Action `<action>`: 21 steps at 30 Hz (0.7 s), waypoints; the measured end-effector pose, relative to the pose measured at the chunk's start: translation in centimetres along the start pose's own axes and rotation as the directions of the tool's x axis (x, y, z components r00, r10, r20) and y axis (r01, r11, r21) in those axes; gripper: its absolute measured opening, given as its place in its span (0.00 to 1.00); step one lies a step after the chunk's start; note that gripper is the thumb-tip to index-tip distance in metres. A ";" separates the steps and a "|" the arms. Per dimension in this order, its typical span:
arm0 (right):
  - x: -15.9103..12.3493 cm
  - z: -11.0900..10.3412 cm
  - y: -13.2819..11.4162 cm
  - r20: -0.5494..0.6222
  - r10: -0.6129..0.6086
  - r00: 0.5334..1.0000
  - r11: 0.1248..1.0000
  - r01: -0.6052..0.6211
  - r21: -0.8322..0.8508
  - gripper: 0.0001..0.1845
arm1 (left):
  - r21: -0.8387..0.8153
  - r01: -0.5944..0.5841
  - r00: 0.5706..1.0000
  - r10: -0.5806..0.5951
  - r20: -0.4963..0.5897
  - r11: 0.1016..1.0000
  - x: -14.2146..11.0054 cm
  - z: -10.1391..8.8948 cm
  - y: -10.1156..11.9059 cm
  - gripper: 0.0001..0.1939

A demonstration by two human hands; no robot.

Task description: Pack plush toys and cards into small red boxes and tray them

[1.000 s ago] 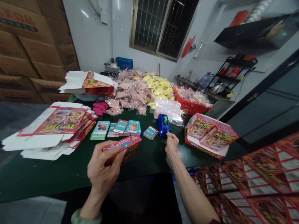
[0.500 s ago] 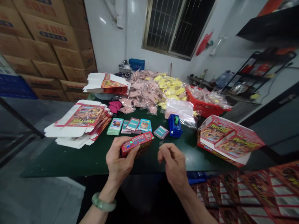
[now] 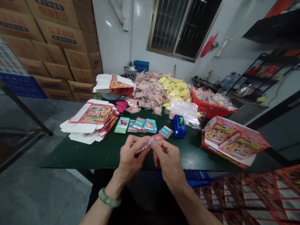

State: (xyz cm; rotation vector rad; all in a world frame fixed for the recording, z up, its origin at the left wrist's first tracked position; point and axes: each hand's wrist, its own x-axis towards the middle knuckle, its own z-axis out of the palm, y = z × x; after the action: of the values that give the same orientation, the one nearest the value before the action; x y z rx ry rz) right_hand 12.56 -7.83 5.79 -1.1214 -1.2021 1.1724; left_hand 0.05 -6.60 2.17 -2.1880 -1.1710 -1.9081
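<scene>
A small red card box (image 3: 152, 141) with shiny print is held over the near part of the table. My left hand (image 3: 131, 157), with a green bangle on its wrist, is wrapped around the box's left part. At the box's right end, my right hand (image 3: 170, 159) has its thumb on top and its fingers curled below. Whether a bit of tape lies under that thumb, I cannot tell. Just beyond the hands are several stacks of cards (image 3: 140, 123), a smaller card stack (image 3: 166, 132) and a blue tape dispenser (image 3: 179, 126) with a green roll.
Flattened printed boxes (image 3: 93, 117) are piled at the left of the green table (image 3: 105, 154). Bagged pink and yellow items (image 3: 150, 90) heap at the back, beside a red basket (image 3: 208, 107). Clear bags (image 3: 182, 109) lie before them. A large red display box (image 3: 234, 139) stands right.
My right hand has moved left and up to the red box and now touches its right end. The box has come slightly right and tilted. The view has turned a little left.
</scene>
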 end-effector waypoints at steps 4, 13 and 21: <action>-0.4 0.0 0.3 0.001 0.017 1.000 0.999 -0.017 0.028 0.17 | 0.000 0.011 1.000 -0.011 -0.008 1.000 0.1 -0.1 0.1 0.22; -0.1 0.3 0.6 -0.025 0.068 0.997 0.994 -0.065 0.091 0.18 | -0.015 -0.006 0.999 0.007 0.039 1.000 0.2 -0.1 -0.4 0.22; 0.5 1.1 6.1 -0.046 0.200 0.979 0.977 -0.195 0.088 0.22 | -0.055 -0.032 0.977 0.043 0.207 0.998 1.4 -1.1 -0.8 0.18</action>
State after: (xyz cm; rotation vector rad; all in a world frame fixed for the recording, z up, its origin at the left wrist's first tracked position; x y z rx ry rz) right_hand 11.14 -6.89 -0.23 -1.2230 -1.0074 1.3214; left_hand -1.32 -5.84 3.30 -2.4690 -1.1083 -1.7477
